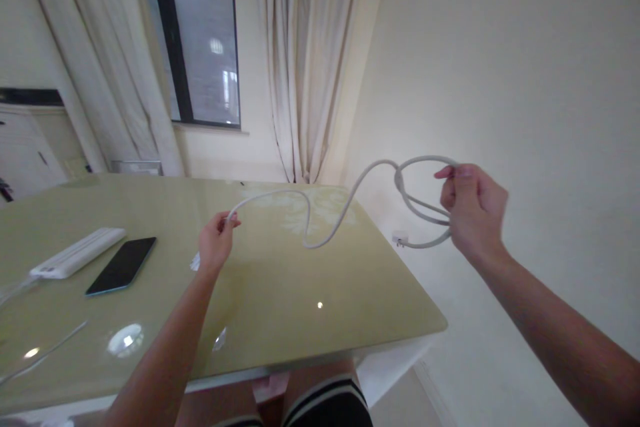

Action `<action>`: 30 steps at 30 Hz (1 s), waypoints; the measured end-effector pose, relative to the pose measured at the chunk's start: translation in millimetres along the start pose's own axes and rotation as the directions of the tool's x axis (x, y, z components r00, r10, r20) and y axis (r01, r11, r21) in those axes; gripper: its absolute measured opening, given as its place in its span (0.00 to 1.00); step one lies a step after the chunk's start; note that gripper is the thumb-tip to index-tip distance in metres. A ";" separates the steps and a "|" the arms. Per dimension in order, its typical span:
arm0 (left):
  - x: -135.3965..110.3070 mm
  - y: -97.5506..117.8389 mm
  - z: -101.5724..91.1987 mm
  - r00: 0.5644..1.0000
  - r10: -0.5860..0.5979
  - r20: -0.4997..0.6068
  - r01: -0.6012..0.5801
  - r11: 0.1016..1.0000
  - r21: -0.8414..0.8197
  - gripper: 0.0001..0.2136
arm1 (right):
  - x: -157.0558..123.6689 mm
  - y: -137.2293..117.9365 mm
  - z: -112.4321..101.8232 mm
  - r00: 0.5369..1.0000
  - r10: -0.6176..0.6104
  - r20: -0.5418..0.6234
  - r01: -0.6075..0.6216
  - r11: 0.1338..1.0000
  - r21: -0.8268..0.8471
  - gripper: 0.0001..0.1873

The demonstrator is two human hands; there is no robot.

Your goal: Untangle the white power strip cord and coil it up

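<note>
A long pale grey cable point(330, 238) runs in loose waves between my two hands, above the table. My left hand point(216, 240) pinches it near the middle of the tabletop. A small white piece point(195, 261) shows partly behind that hand; I cannot make out what it is. Raised to the right, beyond the table's edge, my right hand point(473, 207) is closed around the cable, which forms loops beside the fingers. One strand from this hand leads to a white plug point(400, 238) with small prongs, in front of the wall.
On the glossy table point(280, 307), a black-screened phone point(123, 265) lies beside a white power strip point(80, 252). Another thin white cable point(47, 351) lies at the front left. Curtains point(313, 67) and a window point(205, 33) stand behind; a wall point(525, 80) is at right.
</note>
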State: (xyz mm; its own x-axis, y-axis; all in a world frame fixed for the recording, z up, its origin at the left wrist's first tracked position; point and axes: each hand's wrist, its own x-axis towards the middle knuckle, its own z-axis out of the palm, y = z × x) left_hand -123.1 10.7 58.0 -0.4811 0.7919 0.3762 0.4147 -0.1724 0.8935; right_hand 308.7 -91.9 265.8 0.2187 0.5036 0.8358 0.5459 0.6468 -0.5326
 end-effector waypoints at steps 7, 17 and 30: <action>12.7 48.6 -44.7 0.870 -0.296 0.394 0.466 0.756 -0.460 0.11 | 60.1 -5.6 -38.2 0.925 0.374 -0.070 -0.305 0.838 0.453 0.12; -6.2 61.1 -41.5 0.699 -0.284 0.656 0.665 0.594 -0.452 0.06 | 5.9 13.1 26.5 0.977 -0.035 0.208 0.013 0.995 0.104 0.19; 27.6 68.1 -63.3 0.866 -0.372 0.334 0.498 0.578 -0.647 0.10 | 53.3 49.6 14.5 0.643 0.128 0.755 0.703 0.294 -0.648 0.28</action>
State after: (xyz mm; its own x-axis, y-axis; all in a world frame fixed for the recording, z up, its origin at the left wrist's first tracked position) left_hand -157.1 -16.3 144.8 -0.3126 0.9457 -0.0888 -0.4997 -0.0842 0.8621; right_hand 335.7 -24.6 282.0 -0.4003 0.8392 0.3681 0.8381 0.1729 0.5173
